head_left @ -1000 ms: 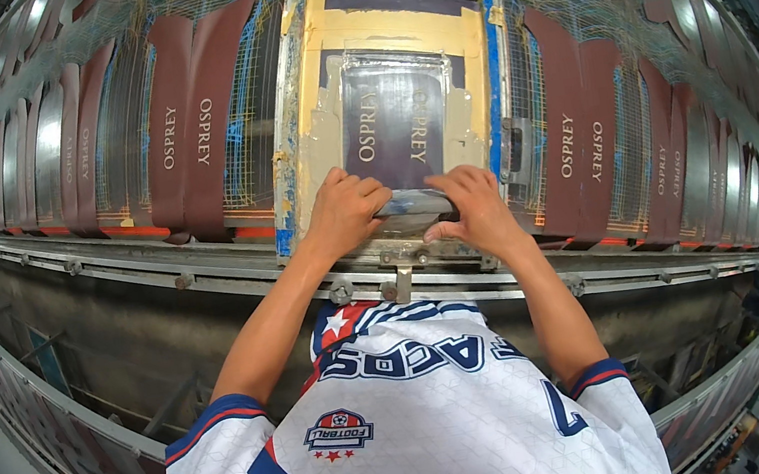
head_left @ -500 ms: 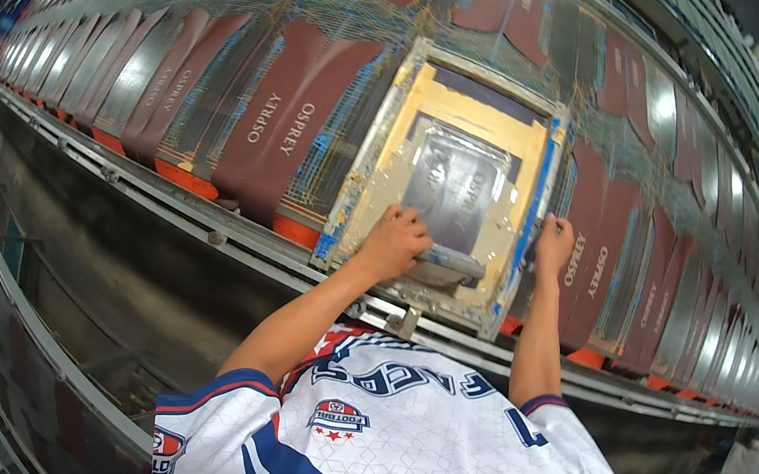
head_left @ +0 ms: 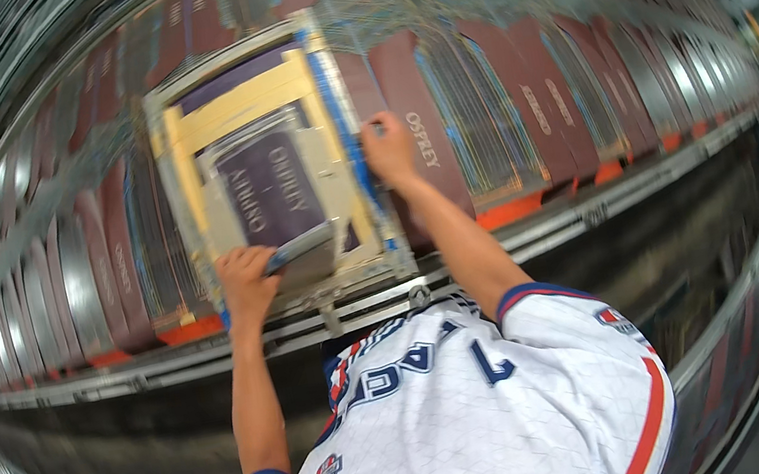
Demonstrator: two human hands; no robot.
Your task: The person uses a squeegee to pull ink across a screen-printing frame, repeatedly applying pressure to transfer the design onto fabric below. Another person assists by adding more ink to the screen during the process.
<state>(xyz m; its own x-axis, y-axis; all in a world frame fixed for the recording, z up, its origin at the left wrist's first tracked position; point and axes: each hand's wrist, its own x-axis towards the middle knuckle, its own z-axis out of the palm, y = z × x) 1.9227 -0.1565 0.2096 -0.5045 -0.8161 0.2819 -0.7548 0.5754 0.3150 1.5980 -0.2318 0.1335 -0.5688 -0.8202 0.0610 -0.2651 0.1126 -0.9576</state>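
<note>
A screen-printing frame (head_left: pixel 170 172) lies in front of me on the long table. Yellow and beige tape borders its window, and a dark purple mesh panel (head_left: pixel 274 186) with pale lettering shows in the middle. My left hand (head_left: pixel 250 278) is closed round the left end of a squeegee (head_left: pixel 305 243), which lies across the near end of the window. Curled fingers of my right hand (head_left: pixel 389 146) are at the frame's right rail, beside its blue tape; their tips are partly hidden.
Maroon cut pieces (head_left: pixel 514 76) with pale lettering lie in rows on the table (head_left: pixel 476 149) to both sides. Thread-like coloured residue streaks its surface. Along the near edge runs a metal rail (head_left: pixel 542 237), with orange strips (head_left: pixel 536 202) above it. Behind me is another row (head_left: pixel 729 378).
My view has turned, so the frame now appears further left and more upright. The window has gone from silvery grey to dark purple. Both hands keep their places at squeegee and rail.
</note>
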